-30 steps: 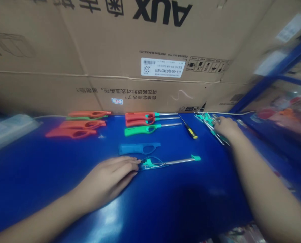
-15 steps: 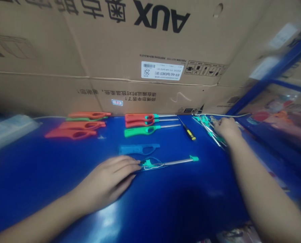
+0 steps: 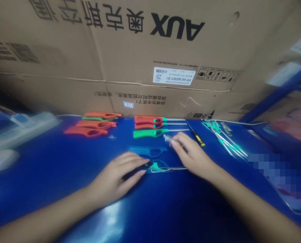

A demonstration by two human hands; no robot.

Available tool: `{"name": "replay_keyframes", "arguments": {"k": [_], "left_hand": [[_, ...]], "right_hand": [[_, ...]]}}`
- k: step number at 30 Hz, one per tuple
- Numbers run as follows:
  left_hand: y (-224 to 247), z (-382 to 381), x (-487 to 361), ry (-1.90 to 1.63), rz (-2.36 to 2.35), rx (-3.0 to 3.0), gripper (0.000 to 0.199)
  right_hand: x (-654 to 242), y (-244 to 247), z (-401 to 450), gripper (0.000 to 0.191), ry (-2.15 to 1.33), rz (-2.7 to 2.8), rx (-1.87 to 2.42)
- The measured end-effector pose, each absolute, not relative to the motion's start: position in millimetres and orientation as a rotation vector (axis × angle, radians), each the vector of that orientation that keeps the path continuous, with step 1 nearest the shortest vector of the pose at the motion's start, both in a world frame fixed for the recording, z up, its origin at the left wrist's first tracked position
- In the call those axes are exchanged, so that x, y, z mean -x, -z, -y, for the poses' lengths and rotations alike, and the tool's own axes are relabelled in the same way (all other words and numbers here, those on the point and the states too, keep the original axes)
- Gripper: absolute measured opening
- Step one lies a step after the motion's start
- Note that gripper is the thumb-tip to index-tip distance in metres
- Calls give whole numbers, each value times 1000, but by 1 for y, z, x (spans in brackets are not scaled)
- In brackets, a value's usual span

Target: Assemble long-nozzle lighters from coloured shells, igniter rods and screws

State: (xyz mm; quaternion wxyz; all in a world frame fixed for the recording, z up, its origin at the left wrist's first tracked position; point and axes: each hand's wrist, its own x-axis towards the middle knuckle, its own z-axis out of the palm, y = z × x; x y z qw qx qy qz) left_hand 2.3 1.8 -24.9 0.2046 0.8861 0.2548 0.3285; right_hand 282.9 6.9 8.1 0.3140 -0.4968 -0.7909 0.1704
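My left hand [image 3: 123,173] is closed on the handle end of an opened lighter [image 3: 160,167], a long-nosed gas lighter in a blue half shell. A teal trigger, thin wires and a metal tube lie exposed in it. Over the tube, my right hand [image 3: 190,153] pinches a small pale, greyish part [image 3: 167,137], blurred, its kind unclear. The tube's far end is hidden behind that hand. Just beyond lies a loose blue half shell [image 3: 147,151].
Red and green lighters [image 3: 150,134] lie in a row at the back, beside a yellow-black screwdriver [image 3: 199,138]. Orange handle shells [image 3: 97,125] are stacked to the left. Metal tubes with teal parts [image 3: 226,138] lie to the right. A large carton [image 3: 125,64] stands behind.
My right hand has come from the pile of tubes at the right back to above the opened lighter, bringing a small pale part. My left hand stays on the lighter; the view has shifted slightly.
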Motion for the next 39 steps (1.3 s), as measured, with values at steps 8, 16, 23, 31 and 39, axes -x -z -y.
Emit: {"name": "replay_keyframes", "arguments": {"k": [8, 16, 23, 31, 39], "left_hand": [[20, 16, -14, -1144, -640, -2110, 31], [20, 17, -12, -1134, -750, -1849, 14], [26, 12, -8, -1095, -915, -1885, 11], [22, 6, -9, -1027, -953, -2069, 15], [26, 5, -6, -1014, -936, -2079, 22]], "right_hand": [[-245, -11, 30, 16, -827, 2427, 908], [-249, 3, 24, 19, -508, 2550, 987], [-250, 12, 20, 13, -398, 2562, 1063], [-248, 17, 20, 8, -450, 2452, 1110], [-250, 11, 23, 3, -728, 2182, 1107]]}}
